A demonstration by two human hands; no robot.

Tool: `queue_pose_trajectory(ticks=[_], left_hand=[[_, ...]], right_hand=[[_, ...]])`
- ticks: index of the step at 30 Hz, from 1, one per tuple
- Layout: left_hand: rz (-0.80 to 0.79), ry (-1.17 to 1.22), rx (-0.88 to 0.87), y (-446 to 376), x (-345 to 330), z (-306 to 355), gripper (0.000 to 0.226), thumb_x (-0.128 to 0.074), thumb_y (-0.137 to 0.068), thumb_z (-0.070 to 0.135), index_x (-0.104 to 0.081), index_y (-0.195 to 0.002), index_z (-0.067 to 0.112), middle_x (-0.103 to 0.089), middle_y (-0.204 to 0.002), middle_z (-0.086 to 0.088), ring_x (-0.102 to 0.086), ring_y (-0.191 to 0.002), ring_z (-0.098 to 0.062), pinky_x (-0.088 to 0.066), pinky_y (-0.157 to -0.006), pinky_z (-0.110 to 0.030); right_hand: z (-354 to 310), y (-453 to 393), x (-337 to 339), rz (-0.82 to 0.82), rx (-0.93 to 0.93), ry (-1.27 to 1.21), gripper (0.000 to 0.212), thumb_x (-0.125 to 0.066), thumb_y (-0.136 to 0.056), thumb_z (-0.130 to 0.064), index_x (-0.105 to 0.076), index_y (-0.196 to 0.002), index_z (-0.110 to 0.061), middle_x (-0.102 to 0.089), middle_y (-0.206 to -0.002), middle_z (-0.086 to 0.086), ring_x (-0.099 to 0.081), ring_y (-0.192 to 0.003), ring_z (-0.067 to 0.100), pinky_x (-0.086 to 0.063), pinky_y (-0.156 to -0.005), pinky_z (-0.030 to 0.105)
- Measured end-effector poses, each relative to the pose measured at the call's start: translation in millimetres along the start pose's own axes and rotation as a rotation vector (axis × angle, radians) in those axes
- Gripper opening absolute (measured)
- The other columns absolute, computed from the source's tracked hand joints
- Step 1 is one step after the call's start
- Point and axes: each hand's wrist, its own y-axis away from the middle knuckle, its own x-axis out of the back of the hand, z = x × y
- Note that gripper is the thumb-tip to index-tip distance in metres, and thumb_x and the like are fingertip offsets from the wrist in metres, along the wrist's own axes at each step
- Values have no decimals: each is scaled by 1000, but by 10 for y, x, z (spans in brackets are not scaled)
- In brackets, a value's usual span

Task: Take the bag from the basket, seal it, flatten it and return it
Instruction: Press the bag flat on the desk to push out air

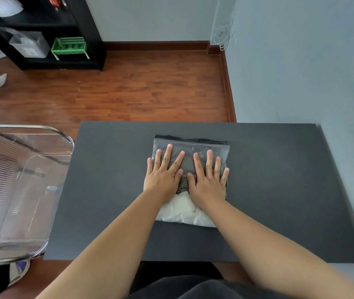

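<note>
While both palms lie flat on it, one clear zip bag (191, 145) rests on the dark tabletop (279, 180), a little right of centre and toward the far half. Left hand (163, 175): five fingers straight and fanned apart, pressing the bag's left portion, the little finger at or just past the bag's left edge. Right hand (209, 180): five fingers straight and spread, pressing the right portion. The two thumbs almost meet at the bag's middle. Two bare forearms run in from the near edge. Bag contents, two visible: one white bundle of cloth (182, 209) at the near end, and one dark mesh-patterned piece (182, 183) showing between and beneath the hands. A dark strip runs along the bag's far edge; whether it is pressed closed cannot be told. One wire basket (21, 180) with a chrome rim stands to the left, overlapping the table's left edge, apart from the bag. Far left, one black shelf unit (89, 39) on the wooden floor (150, 87) holds one green crate (69, 47) and one pale box (31, 45).
</note>
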Motion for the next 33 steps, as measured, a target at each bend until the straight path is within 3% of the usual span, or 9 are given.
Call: queue_pose_trajectory(ticks=[12,33], left_hand=[[27,6,-4,-7,-48,30,54,6,-93,52,30,-141,48,33,-154,8,21,-146,-25,10,-117,-43],[-1,-44,22,-45,-39,53,55,-2,-97,49,18,-148,43,24,-160,5,16,-148,-26,8,-118,-43]], right_hand=[[-1,-37,1,-3,-14,-45,61,-13,-96,-54,26,-144,-49,40,-154,-10,40,-136,13,28,-109,44],[-34,-66,62,-58,-22,-30,62,-16,-99,-51,18,-149,-42,38,-155,-5,33,-143,21,24,-112,47]])
